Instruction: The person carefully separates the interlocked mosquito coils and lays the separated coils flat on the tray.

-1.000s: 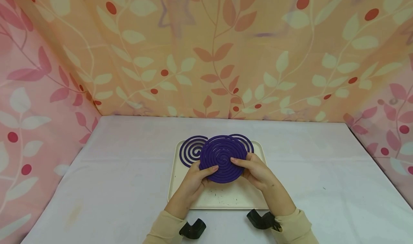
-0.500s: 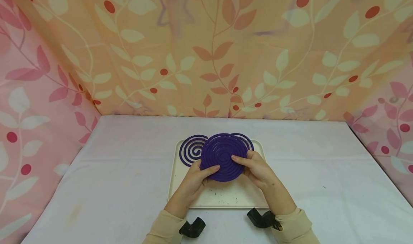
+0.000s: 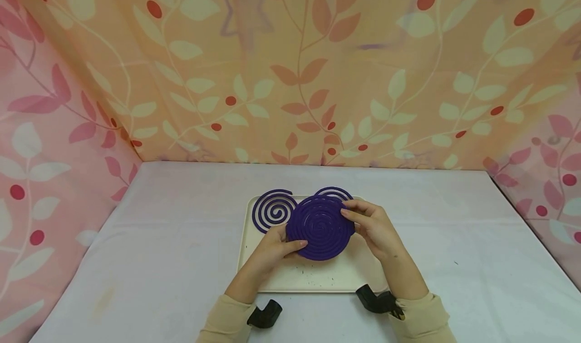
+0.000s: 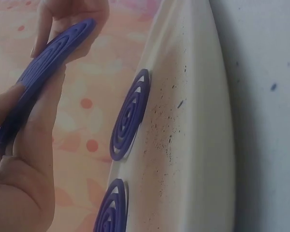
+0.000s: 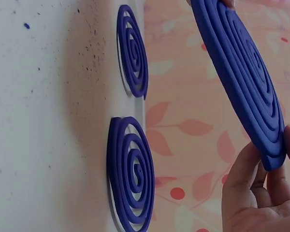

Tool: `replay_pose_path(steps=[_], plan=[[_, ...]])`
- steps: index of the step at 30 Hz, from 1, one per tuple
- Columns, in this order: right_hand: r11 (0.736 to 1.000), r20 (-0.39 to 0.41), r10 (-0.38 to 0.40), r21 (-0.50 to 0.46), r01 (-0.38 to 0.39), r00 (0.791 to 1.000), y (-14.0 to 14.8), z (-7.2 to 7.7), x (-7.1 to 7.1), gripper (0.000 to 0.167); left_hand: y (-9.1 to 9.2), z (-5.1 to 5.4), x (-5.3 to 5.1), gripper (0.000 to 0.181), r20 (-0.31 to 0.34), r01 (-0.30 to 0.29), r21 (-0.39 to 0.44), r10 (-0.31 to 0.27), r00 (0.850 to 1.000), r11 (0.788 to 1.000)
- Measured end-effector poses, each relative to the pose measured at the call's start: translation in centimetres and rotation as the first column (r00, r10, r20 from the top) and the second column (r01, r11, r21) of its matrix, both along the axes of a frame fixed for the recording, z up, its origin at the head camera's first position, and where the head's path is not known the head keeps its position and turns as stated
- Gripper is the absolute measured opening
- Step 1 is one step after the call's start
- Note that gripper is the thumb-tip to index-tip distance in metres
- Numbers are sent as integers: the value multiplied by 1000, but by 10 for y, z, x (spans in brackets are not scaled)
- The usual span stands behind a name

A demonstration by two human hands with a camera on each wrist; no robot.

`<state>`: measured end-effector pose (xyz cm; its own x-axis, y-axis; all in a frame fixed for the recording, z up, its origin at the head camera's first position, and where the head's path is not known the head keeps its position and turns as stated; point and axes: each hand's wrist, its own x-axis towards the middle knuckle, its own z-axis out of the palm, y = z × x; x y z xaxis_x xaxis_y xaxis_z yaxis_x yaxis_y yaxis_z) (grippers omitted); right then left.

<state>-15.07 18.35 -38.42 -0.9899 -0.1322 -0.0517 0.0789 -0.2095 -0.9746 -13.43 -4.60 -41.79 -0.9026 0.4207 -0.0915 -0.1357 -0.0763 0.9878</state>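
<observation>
A dark purple mosquito coil (image 3: 320, 228), a tightly wound disc, is held above the tray between both hands, its face tilted up. The left hand (image 3: 271, 246) pinches its lower left, thumb on top and fingers underneath. At its upper right edge the right hand (image 3: 373, 227) pinches it, thumb in front. In the right wrist view the held coil (image 5: 241, 72) looks thick, perhaps two coils nested or stacked; I cannot tell which. Two looser spiral coils lie on the tray: one at the back left (image 3: 268, 209), the other (image 3: 333, 189) partly hidden behind the held one.
Under the hands lies a cream rectangular tray (image 3: 272, 282), with small dark crumbs scattered on it. A white cloth (image 3: 159, 242) covers the table. Patterned curtains (image 3: 299, 80) stand at the back and sides. A black curved piece sits at each wrist.
The right hand has shifted up and to the right along the rim, its thumb leaving the coil's middle for the upper right edge. The held coil has moved slightly right and down.
</observation>
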Motion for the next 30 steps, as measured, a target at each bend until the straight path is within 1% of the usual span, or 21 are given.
replay_pose_path(steps=[1, 3, 4, 6, 8, 11, 13, 15, 18, 21, 23, 26, 30], plan=[[1000, -5, -5, 17, 5, 1000, 1, 0, 0, 20, 0, 0, -1, 37, 0, 2, -4, -2, 1000, 1000], [999, -13, -17, 36, 18, 1000, 3, 1, -1, 21, -1, -2, -2, 37, 12, -6, 17, 6, 1000, 1000], [999, -12, -25, 39, 26, 1000, 3, 1, -1, 21, -1, -2, -3, 39, 19, -14, 34, 14, 1000, 999], [999, -3, -42, 35, 42, 999, 4, 1, -1, 25, -3, -3, -5, 42, 38, -28, 92, 25, 999, 995], [998, 6, -56, 23, 56, 998, 4, 0, -2, 28, -5, -3, -6, 47, 51, -35, 170, 26, 998, 985], [998, 4, -58, 12, 58, 998, 5, -1, -2, 26, -8, -2, -6, 47, 64, -48, 268, 32, 997, 962], [999, -7, -51, 6, 51, 999, 6, -2, -2, 23, -10, -2, -7, 45, 62, -54, 312, 37, 997, 948], [999, -20, -40, 7, 41, 999, 6, -3, -2, 22, -11, -1, -7, 42, 58, -57, 337, 40, 998, 940], [999, -44, -31, 33, 32, 999, 6, -4, -2, 27, -13, -2, -7, 41, 37, -55, 334, 45, 998, 941], [996, -72, -29, 86, 35, 997, 5, -5, -2, 30, -15, -2, -6, 39, 9, -54, 285, 53, 999, 957], [992, -83, -26, 122, 36, 996, 5, -5, -2, 28, -16, -1, -7, 38, -6, -49, 243, 51, 999, 969], [985, -89, -15, 171, 30, 996, 4, -4, -1, 25, -17, 0, -7, 38, -14, -32, 194, 35, 999, 980], [975, -105, -8, 220, 31, 994, 5, -4, -1, 30, -17, 1, -9, 38, -14, -23, 168, 26, 1000, 985]])
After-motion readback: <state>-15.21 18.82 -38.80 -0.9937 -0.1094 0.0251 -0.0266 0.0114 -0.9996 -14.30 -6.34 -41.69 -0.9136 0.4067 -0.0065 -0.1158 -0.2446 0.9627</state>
